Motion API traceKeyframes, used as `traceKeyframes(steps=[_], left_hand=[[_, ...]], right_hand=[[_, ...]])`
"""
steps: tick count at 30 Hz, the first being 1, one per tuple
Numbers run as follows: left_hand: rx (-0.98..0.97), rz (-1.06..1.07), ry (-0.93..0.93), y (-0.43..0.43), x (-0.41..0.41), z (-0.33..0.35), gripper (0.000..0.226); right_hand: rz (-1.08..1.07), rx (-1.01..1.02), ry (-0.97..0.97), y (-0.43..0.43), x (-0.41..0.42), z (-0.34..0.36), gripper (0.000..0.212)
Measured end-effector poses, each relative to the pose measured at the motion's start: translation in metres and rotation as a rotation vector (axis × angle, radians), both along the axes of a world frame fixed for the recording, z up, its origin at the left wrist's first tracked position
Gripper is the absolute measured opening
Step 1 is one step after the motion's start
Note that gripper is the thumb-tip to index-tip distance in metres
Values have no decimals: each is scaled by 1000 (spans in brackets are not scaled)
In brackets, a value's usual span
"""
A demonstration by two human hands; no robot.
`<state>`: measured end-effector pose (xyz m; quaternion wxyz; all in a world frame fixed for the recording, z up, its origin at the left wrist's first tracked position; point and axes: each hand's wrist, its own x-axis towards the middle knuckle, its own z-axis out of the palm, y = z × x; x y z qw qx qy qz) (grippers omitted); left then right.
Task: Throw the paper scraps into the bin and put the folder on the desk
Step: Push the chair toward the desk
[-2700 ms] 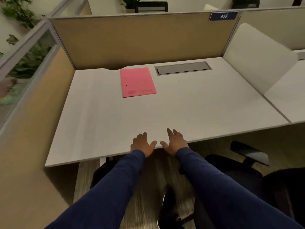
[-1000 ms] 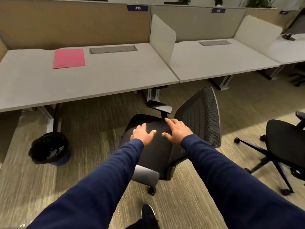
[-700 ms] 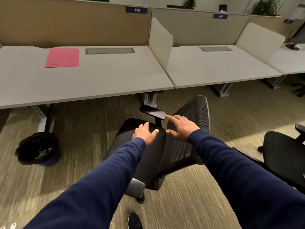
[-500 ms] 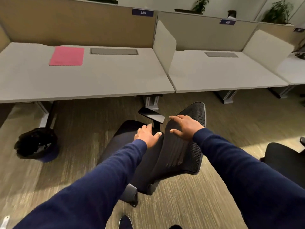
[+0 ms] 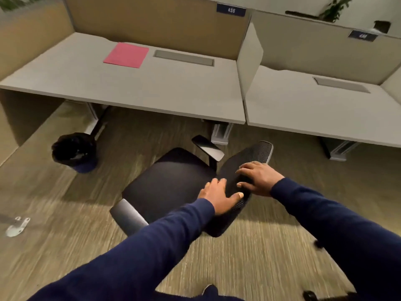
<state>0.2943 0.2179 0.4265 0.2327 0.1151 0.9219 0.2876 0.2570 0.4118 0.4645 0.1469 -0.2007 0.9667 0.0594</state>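
The pink folder (image 5: 127, 54) lies flat at the back of the grey desk (image 5: 152, 90), beside a grey cable hatch (image 5: 184, 58). Under the desk's left end stands the bin (image 5: 74, 152) with a black liner; something pale shows inside it. No paper scraps lie in view outside it. My left hand (image 5: 219, 196) grips the top edge of a black office chair's mesh backrest (image 5: 249, 155), thumb on one side, fingers on the other. My right hand (image 5: 258, 178) lies flat on the mesh, fingers spread.
The chair's seat (image 5: 169, 181) faces the desk, with armrests (image 5: 207, 146) on both sides. A white divider (image 5: 249, 59) separates a second desk (image 5: 314, 105) on the right. A small metal bracket (image 5: 17, 224) lies on the carpet at left.
I turned away from the desk, stepped back and reached the chair. Both hands came down onto its backrest, and the chair has swung so its seat points toward the desk.
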Motion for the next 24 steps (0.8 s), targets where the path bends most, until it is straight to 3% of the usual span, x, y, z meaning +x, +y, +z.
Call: traceKeyframes(steps=[3, 6, 9, 24], left_hand=[[-20, 34, -29, 23, 17, -4, 93], [-138, 11, -9, 36, 28, -14, 109], [-197, 10, 15, 37, 25, -20, 101], [-154, -86, 53, -21, -27, -7, 88]], right_hand=[[59, -10, -7, 19, 3, -13, 65], [112, -39, -24, 31, 4, -23, 88], [192, -51, -24, 38, 0, -31, 102], [166, -106, 62, -2, -40, -47, 105]])
